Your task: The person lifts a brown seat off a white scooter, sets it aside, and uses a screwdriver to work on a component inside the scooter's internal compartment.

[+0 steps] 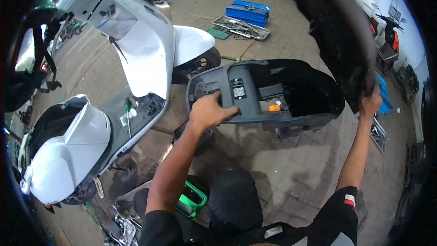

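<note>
Presently, left hand: fingers spread on oblong grey plastic tub, my twelve o'clock
Right hand: gripping long black panel

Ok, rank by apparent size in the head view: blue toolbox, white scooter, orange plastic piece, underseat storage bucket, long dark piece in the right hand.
1. White scooter
2. Underseat storage bucket and long dark piece: too alike to rank
3. Blue toolbox
4. Orange plastic piece
</note>
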{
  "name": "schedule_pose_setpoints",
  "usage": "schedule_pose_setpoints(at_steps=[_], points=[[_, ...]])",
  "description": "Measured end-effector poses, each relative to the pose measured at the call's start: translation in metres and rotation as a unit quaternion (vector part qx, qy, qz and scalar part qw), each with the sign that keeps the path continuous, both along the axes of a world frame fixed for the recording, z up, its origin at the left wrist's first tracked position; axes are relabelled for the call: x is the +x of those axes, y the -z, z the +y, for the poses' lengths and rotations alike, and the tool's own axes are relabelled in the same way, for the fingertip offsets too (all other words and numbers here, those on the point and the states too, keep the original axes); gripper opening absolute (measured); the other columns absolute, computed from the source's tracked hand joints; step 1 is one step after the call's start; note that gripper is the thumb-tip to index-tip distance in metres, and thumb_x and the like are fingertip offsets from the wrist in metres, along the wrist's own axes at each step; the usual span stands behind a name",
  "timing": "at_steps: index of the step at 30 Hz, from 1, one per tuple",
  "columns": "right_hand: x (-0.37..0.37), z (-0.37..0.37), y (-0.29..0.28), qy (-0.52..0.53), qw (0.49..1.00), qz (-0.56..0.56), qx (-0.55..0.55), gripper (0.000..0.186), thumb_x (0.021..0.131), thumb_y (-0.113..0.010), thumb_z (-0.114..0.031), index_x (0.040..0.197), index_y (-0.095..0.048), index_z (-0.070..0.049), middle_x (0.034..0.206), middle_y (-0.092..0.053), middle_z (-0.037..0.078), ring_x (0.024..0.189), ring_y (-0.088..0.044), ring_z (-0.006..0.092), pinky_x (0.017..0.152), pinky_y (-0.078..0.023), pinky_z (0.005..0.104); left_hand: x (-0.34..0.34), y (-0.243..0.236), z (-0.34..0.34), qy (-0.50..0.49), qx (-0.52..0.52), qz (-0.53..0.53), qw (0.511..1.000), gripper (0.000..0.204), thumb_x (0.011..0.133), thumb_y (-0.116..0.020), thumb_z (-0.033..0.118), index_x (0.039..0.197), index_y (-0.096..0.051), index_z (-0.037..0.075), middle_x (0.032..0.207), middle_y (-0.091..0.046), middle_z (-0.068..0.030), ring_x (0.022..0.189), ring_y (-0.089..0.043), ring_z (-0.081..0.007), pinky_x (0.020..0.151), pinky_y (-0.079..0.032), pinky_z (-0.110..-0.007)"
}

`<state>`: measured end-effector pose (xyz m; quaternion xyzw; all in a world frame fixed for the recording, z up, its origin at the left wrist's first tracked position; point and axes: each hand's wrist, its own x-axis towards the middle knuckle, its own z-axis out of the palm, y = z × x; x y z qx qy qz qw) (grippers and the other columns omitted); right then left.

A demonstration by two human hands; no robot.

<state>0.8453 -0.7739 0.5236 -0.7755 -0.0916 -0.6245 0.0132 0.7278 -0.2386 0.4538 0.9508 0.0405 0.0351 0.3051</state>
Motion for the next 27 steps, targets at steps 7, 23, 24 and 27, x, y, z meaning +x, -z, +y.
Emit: schedule_pose_setpoints(at_steps=[7, 23, 24, 27], points=[[-0.058, -0.01, -0.093, 0.028, 0.986, -0.095, 0.132, 0.054, 0.093, -0.063, -0.041, 0.131, -0.06, -0.003, 0.109, -0.069, 0.026, 0.101, -0.066, 0.0446, 0.085, -0.051, 0.0456, -0.044, 0.088, 0.042, -0.055, -0.077, -0.047, 0.994, 0.094, 0.067, -0.076, 0.05, 0.134, -0.05, -0.01, 0.117, -0.064, -0.0326, 0.113, -0.062, -0.0426, 0.099, -0.048, -0.044], [-0.172, 0.026, -0.106, -0.06, 0.893, -0.259, 0.363, 0.057, 0.103, -0.053, -0.033, 0.133, -0.049, 0.015, 0.134, -0.056, 0.026, 0.112, -0.058, 0.0313, 0.1, -0.045, 0.0414, -0.073, 0.126, 0.057, -0.072, -0.206, -0.131, 0.967, 0.071, 0.072, -0.084, 0.053, 0.099, -0.067, -0.01, 0.094, -0.071, -0.0257, 0.087, -0.07, -0.0361, 0.082, -0.052, -0.039], [-0.17, 0.034, -0.111, -0.1, 0.891, -0.261, 0.357, 0.057, 0.103, -0.051, -0.032, 0.135, -0.045, 0.015, 0.136, -0.055, 0.026, 0.113, -0.058, 0.0314, 0.102, -0.045, 0.0414, -0.073, 0.131, 0.068, -0.074, -0.261, -0.184, 0.945, 0.071, 0.071, -0.085, 0.051, 0.1, -0.067, -0.01, 0.096, -0.071, -0.0259, 0.089, -0.07, -0.0354, 0.083, -0.052, -0.039], [-0.183, 0.059, -0.122, -0.124, 0.91, -0.226, 0.326, 0.058, 0.104, -0.05, -0.031, 0.14, -0.04, 0.014, 0.142, -0.049, 0.025, 0.119, -0.054, 0.031, 0.104, -0.042, 0.04, -0.068, 0.094, 0.064, -0.086, -0.221, -0.129, 0.963, 0.077, 0.068, -0.088, 0.049, 0.106, -0.064, -0.014, 0.1, -0.071, -0.0272, 0.094, -0.07, -0.034, 0.085, -0.052, -0.04]])
